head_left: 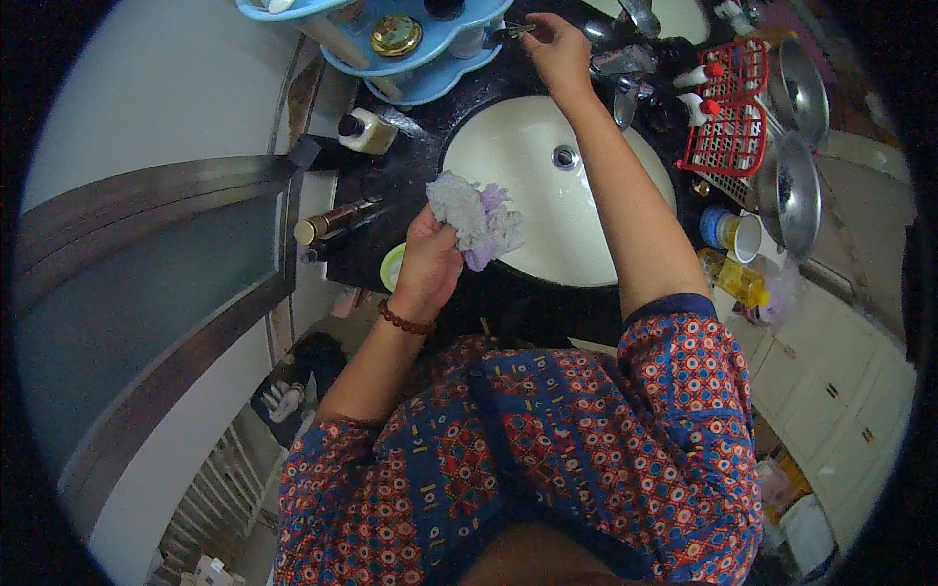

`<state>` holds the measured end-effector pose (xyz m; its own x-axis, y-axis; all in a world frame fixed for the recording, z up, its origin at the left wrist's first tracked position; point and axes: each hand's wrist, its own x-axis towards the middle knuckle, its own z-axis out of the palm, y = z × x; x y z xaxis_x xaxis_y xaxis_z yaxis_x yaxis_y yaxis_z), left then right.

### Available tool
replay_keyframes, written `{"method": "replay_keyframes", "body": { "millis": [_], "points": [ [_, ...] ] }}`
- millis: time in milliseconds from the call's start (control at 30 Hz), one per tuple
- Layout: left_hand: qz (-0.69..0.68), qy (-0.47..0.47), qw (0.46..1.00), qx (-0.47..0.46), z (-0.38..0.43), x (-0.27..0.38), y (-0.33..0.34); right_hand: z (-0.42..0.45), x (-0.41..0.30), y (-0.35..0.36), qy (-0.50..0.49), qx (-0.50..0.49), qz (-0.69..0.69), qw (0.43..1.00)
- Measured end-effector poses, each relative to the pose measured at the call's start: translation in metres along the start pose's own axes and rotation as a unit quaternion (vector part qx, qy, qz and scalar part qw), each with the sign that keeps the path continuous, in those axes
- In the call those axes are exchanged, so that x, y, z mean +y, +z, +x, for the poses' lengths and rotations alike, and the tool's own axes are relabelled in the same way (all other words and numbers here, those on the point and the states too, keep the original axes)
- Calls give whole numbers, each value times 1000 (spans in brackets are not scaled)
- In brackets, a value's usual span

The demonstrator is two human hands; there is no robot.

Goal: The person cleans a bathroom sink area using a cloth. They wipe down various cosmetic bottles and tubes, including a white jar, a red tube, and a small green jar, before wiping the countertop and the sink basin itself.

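My left hand (434,258) grips a bunched grey and lilac cloth (473,220) over the left rim of a cream oval sink basin (513,161). Past the far edge of the basin, my right hand (560,51) pinches a small dark item (516,31) beside a light blue tiered plastic rack (418,62); what the item is cannot be told. A round gold container (396,34) stands on that rack. The chrome faucet (624,99) is just right of my right forearm.
On the black counter at left stand a dark-capped bottle (368,132), a gold-capped bottle (330,223) and a green-rimmed bowl (392,266). To the right are red plastic baskets (725,139), metal basins (790,194), a yellow-blue cup (733,233) and a bottle of yellow liquid (733,278).
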<state>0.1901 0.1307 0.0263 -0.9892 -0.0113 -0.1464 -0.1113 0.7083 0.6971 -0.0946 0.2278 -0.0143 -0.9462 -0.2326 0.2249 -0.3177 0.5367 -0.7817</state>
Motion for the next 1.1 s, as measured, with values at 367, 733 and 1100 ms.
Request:
{"method": "replay_keyframes", "body": {
  "millis": [367,733,1100],
  "points": [
    [-274,-64,959,38,3,4,8,-8,23,2,57,-9,69,996],
    [-622,-211,754,30,14,28,8,-227,-15,-98,207,-130,187,951],
    [-577,-195,778,-153,15,90,62,-412,54,-279,389,53,-121,912]
  ]
}}
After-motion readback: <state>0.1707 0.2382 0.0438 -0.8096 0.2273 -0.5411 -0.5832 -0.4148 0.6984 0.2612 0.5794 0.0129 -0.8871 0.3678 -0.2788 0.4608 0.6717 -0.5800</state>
